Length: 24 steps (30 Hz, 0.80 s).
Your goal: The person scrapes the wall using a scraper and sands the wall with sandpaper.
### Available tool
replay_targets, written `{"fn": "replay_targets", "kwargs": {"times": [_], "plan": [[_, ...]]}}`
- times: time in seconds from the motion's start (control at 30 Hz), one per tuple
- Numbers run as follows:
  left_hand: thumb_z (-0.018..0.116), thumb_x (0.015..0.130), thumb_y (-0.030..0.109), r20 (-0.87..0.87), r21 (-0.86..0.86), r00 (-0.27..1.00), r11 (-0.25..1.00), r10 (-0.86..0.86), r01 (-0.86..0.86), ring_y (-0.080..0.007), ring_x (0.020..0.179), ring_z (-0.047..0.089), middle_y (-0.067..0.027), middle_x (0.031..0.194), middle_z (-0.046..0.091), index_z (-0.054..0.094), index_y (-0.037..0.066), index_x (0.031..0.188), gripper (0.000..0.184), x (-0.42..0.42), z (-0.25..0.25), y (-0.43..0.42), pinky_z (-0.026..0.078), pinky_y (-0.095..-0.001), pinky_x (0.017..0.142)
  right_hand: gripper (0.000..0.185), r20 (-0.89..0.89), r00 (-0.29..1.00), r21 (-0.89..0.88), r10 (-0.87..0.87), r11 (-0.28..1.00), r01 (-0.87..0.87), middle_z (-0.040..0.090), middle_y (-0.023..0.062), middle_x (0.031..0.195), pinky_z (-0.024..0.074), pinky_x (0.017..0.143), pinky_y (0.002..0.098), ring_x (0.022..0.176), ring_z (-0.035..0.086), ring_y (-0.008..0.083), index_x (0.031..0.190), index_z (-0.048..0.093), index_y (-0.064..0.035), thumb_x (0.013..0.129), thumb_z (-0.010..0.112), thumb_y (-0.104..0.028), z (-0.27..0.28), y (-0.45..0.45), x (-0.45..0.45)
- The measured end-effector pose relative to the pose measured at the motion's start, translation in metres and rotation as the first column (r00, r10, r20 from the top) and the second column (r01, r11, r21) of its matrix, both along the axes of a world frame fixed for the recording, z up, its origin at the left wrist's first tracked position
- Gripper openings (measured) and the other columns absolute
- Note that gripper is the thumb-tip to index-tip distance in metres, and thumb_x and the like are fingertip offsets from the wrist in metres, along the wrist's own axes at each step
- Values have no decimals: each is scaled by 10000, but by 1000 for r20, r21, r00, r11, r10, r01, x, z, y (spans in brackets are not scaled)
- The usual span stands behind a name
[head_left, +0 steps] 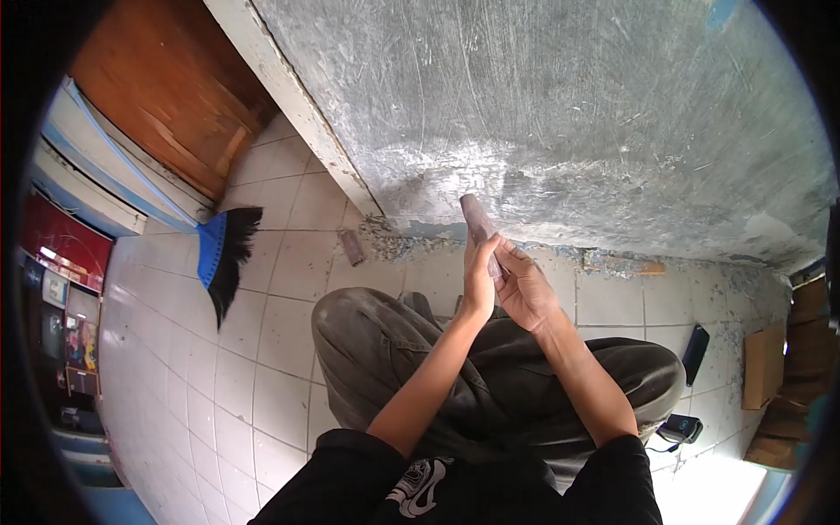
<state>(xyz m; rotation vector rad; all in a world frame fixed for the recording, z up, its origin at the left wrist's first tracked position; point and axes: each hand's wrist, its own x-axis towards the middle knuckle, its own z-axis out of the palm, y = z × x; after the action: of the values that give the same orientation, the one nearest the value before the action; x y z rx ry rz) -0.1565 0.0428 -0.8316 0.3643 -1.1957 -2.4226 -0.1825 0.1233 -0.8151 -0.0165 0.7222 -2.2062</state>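
In the middle of the head view, a brownish-pink worn strip (476,217), like folded sandpaper, points up toward the scraped grey wall (525,114). My left hand (479,278) is closed around its lower part, seen edge-on with the thumb upward. Beside it, touching, my right hand (528,293) has its fingers bent against the strip's lower end, palm partly showing. The strip's top end stands free, close to the wall's pale scraped patch. Both hands are above my crossed legs.
Paint flakes (394,243) line the wall's foot. A small brownish piece (351,248) lies on the tiles. Further left is a blue broom (214,249) with black bristles. At right are a black phone-like object (696,355), a small black device (681,428) and a cardboard box (763,367).
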Motion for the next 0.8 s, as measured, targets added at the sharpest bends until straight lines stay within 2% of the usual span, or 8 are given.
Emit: {"fn": "replay_targets", "kwargs": {"times": [0.1, 0.3, 0.37, 0.43, 0.5, 0.63, 0.73, 0.8], "plan": [[434, 853, 232, -148, -384, 974, 898, 170, -215, -215, 1350, 149, -176, 1462, 143, 103, -14, 1409, 692, 3, 2, -2, 133, -317, 1071, 271, -7, 1000, 47, 30, 998, -29, 584, 44, 1062, 485, 813, 252, 919, 582, 134, 1162, 503, -38, 904, 503, -121, -12, 0, 0], [254, 849, -69, -345, -621, 839, 568, 420, -540, -259, 1358, 149, -111, 1469, 178, 167, 39, 1409, 576, -14, 56, -65, 105, -400, 1110, 359, -286, 957, 403, 56, 913, 67, 555, 104, 1176, 455, 849, 295, 1012, 566, 204, 1178, 509, 15, 891, 499, -201, -17, 19, -19], [321, 874, -38, -593, -787, 686, -125, 422, -604, -273, 1336, 231, -133, 1438, 267, 306, 23, 1367, 497, -30, 71, -93, 143, -410, 1093, 337, -316, 948, 414, 43, 905, 97, 583, 96, 1131, 471, 806, 289, 985, 589, 209, 1159, 532, 3, 887, 500, -192, -28, 22, -30], [397, 810, -108, -687, -726, 672, -298, 275, -620, -276, 1320, 263, -83, 1403, 339, 436, 54, 1295, 512, -49, 70, -107, 171, -483, 1089, 295, -342, 938, 543, 63, 828, 142, 600, 84, 1086, 489, 789, 289, 934, 607, 198, 1090, 580, 7, 886, 506, -191, -40, 21, -36], [465, 817, -52, -436, -720, 861, -472, -262, -508, -219, 1298, 319, 10, 1376, 391, 479, 102, 1270, 478, -63, 65, -113, 212, -456, 1090, 265, -351, 933, 571, 76, 807, 149, 616, 74, 1046, 500, 758, 286, 876, 624, 194, 1065, 600, -2, 886, 504, -173, -51, 20, -40], [512, 825, 52, -233, -600, 917, -694, -324, -398, -142, 1290, 327, 89, 1386, 368, 461, 158, 1289, 479, -80, 48, -123, 201, -411, 1104, 270, -361, 880, 669, 308, 743, 14, 620, 79, 1007, 500, 683, 274, 829, 634, 178, 1042, 619, -6, 853, 541, -183, -69, 17, -44], [441, 877, 298, -271, -406, 939, -860, -210, -309, -57, 1332, 192, 121, 1450, 225, 282, 192, 1394, 551, -87, 19, -138, 43, -357, 1127, 266, -446, 801, 733, 399, 676, 72, 654, 87, 940, 506, 683, 305, 819, 646, 190, 1014, 643, -35, 817, 574, -200, -91, 17, -46], [431, 879, 309, -50, -545, 981, -819, -185, -182, -50, 1333, 183, 126, 1451, 221, 252, 204, 1404, 565, -75, -11, -149, 27, -352, 1126, 238, -635, 600, 760, 486, 532, 374, 672, 98, 872, 506, 710, 351, 809, 651, 242, 956, 669, -86, 778, 587, -221, -109, 21, -46]]}}
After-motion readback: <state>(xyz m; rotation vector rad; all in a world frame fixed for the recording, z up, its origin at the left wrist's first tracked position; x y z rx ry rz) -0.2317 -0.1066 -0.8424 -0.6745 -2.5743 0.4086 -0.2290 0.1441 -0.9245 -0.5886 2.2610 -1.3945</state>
